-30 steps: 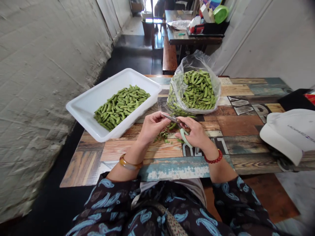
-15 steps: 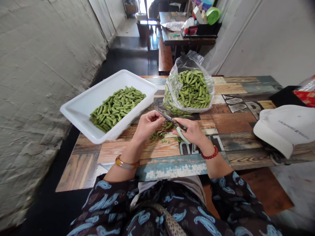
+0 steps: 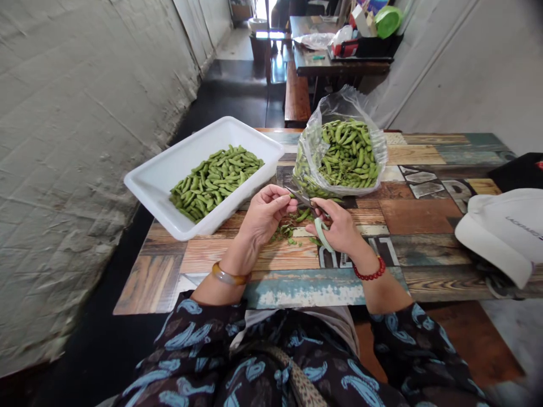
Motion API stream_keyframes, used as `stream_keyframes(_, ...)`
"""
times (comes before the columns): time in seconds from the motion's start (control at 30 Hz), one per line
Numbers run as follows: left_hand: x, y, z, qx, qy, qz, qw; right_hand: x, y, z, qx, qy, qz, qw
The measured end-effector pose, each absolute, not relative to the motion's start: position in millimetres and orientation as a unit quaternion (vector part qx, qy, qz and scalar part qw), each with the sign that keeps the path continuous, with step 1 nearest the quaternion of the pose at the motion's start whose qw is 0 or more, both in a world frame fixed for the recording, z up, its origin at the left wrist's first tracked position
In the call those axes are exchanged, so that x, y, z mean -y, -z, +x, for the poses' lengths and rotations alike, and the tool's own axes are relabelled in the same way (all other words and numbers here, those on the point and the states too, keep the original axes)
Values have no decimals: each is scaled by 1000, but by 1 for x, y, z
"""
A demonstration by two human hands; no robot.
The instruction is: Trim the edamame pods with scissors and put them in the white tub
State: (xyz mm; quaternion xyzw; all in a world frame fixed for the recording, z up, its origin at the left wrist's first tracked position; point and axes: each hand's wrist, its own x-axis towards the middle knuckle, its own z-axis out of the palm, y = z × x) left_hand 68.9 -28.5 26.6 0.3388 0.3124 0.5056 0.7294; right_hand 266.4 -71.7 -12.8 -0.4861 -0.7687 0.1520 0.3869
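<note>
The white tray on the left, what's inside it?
The white tray holds a heap of green pods, piled toward its near side; the tray floor beneath them is covered.

Patchwork wood-print table [image 3: 424, 217] in the near field. Rough whitewashed brick wall [image 3: 85, 113] at left, plain pale wall [image 3: 466, 73] at right. Dark glossy floor [image 3: 229, 96] runs to the far end, where a dark table [image 3: 339, 65] and bench [image 3: 296, 99] stand beneath daylight.

Soft daylight, brightest from the doorway [image 3: 254, 8] at the far end; faint shadows on the table [image 3: 292, 282]. Wide-angle bending at the edges (corners smeared); centre sharp.
</note>
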Motion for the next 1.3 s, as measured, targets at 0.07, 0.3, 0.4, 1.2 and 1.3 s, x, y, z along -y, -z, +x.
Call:
stream_keyframes(0.07, 30, -27, 70, -316, -500, 348, 728, 72, 13, 266, 771, -148, -486, 384)
stream_keyframes(0.3, 32, -25, 72, -317, -493, 359, 726, 72, 12, 267, 775, -147, -475, 391)
stream_keyframes(0.4, 31, -24, 72, -317, -494, 359, 726, 71, 13, 268, 777, -147, -469, 393)
stream_keyframes(1.2, 33, -26, 72, -320, -503, 375, 709, 73, 14, 267, 778, -150, -476, 382)
stream_keyframes(1.3, 33, -25, 73, -319, -509, 366, 711, 73, 12, 267, 783, -144, -471, 379)
